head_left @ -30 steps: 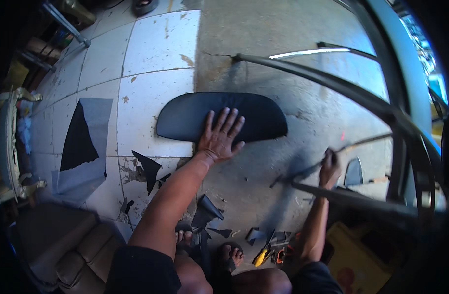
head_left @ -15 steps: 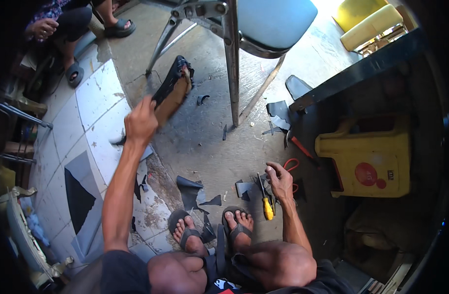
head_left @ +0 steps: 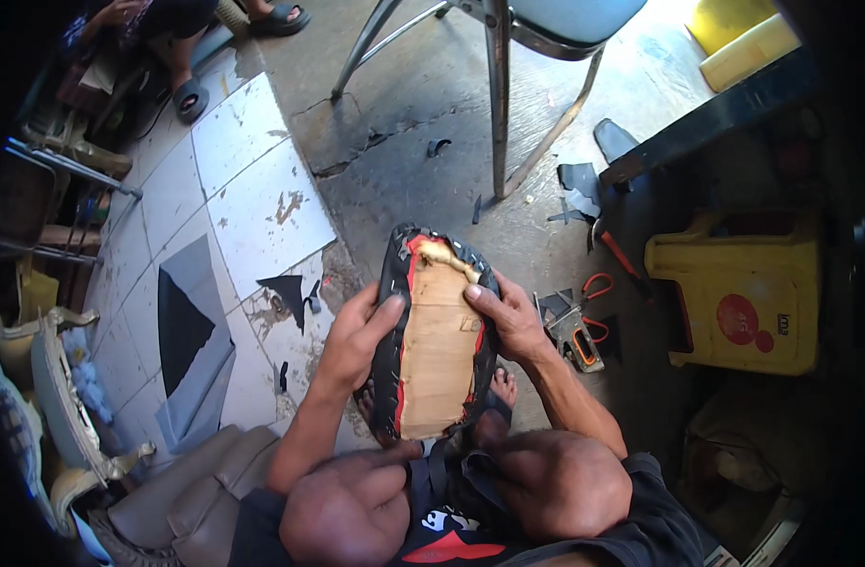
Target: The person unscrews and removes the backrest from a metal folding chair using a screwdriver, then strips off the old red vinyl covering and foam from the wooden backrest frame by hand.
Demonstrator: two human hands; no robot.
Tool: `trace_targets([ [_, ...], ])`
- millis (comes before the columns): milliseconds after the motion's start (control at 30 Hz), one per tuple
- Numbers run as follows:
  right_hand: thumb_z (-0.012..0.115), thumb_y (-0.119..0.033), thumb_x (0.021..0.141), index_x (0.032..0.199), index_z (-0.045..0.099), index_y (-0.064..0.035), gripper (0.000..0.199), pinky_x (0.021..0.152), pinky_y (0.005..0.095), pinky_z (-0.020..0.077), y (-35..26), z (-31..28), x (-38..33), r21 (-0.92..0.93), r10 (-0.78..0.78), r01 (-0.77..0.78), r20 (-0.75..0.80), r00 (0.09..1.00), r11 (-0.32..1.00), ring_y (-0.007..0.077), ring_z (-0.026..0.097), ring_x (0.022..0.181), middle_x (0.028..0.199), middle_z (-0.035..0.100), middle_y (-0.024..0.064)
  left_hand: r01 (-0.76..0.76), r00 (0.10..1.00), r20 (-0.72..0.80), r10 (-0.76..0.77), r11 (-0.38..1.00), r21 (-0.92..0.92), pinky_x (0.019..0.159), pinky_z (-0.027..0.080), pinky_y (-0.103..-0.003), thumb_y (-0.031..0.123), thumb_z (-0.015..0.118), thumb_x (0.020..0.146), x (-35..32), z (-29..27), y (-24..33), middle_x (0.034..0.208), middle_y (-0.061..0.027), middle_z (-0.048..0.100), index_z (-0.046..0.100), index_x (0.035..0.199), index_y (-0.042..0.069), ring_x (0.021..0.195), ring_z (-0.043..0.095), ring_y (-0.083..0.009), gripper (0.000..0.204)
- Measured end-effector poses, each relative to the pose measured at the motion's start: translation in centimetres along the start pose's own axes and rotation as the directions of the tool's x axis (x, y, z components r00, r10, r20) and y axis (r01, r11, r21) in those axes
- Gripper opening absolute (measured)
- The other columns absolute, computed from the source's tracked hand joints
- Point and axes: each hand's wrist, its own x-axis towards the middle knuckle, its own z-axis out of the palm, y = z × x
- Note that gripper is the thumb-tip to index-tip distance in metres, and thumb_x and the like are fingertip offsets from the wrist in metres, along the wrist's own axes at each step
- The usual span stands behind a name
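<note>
An oval seat pad (head_left: 439,333) stands upright between my knees, its bare wooden underside facing me, with black cover material folded over a red edge. My left hand (head_left: 357,333) grips its left rim, thumb on the wood. My right hand (head_left: 510,317) grips the right rim, fingers reaching onto the board near the top. Both feet in sandals sit on the floor under the pad's lower end.
A staple gun (head_left: 578,335) and orange-handled scissors (head_left: 597,286) lie on the concrete right of my hand. A yellow plastic stool (head_left: 746,302) lies further right. A metal-legged chair (head_left: 496,94) stands ahead. Black fabric scraps (head_left: 286,293) and a dark sheet (head_left: 182,321) lie left. Another person's feet (head_left: 272,19) are top left.
A second ago my left hand lay flat on the pad on the floor. Then it lifted the pad while my right hand reached near the tools. Now both hands hold it upright, underside up.
</note>
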Motion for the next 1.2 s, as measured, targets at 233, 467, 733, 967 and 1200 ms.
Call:
trace_targets([
  [233, 0.066, -0.030, 0.101, 0.142, 0.053, 0.0039, 0.055, 0.100, 0.0312, 0.0477, 1.2, 0.2, -1.6, -0.053, 0.060, -0.060, 0.004, 0.998, 0.997, 0.0157, 0.061, 0.113, 0.128, 0.066, 0.0112, 0.181, 0.983, 0.021, -0.180, 0.976, -0.124, 0.082, 0.058, -0.030, 0.016, 0.067, 0.098, 1.1, -0.3, -2.0, 0.108, -0.0106, 0.072, 0.062, 0.123, -0.003, 0.091, 0.071, -0.0161, 0.032],
  [467, 0.067, -0.029, 0.100, 0.142, 0.053, 0.0028, 0.054, 0.100, 0.0310, 0.0482, 2.2, -0.7, -1.2, -0.058, 0.063, -0.064, -0.034, 0.997, 0.996, 0.0155, 0.062, 0.112, 0.127, 0.066, 0.0114, 0.330, 0.942, 0.027, -0.335, 0.906, -0.264, 0.081, 0.061, -0.033, 0.017, 0.067, 0.099, 2.3, -0.2, -1.9, 0.107, -0.0141, 0.073, 0.065, 0.121, -0.002, 0.090, 0.074, -0.0197, 0.030],
  [733, 0.067, -0.033, 0.100, 0.144, 0.052, 0.0018, 0.058, 0.103, 0.0317, 0.0475, 1.8, -0.4, -1.3, 0.005, 0.119, -0.119, -0.014, 0.993, 0.993, 0.0162, 0.061, 0.114, 0.125, 0.066, 0.0103, 0.267, 0.960, -0.013, -0.281, 0.924, -0.272, 0.079, 0.062, -0.032, 0.022, 0.072, 0.097, 3.3, -0.2, -2.8, 0.106, -0.0143, 0.073, 0.068, 0.118, -0.002, 0.088, 0.073, -0.0187, 0.032],
  [967, 0.070, -0.030, 0.097, 0.134, 0.061, 0.0043, 0.051, 0.093, 0.0293, 0.0510, -0.8, -2.1, -0.1, -0.081, 0.245, -0.245, -0.015, 0.969, 0.966, 0.0148, 0.065, 0.105, 0.120, 0.069, 0.0091, 0.259, 0.966, 0.019, -0.259, 0.963, -0.068, 0.077, 0.057, -0.028, 0.024, 0.073, 0.096, 3.2, 2.1, -3.1, 0.102, -0.0088, 0.072, 0.068, 0.118, -0.001, 0.086, 0.070, -0.0142, 0.034],
  [1200, 0.069, -0.034, 0.093, 0.123, 0.071, 0.0006, 0.045, 0.083, 0.0330, 0.0522, 0.2, -2.3, -0.9, -0.346, 0.088, -0.129, -0.131, 0.987, 0.929, 0.0169, 0.068, 0.090, 0.099, 0.076, 0.0112, 0.224, 0.975, 0.022, -0.223, 0.973, -0.061, 0.079, 0.056, -0.028, 0.023, 0.071, 0.098, 2.6, 3.2, -3.6, 0.101, -0.0062, 0.072, 0.068, 0.114, 0.000, 0.087, 0.068, -0.0125, 0.028],
])
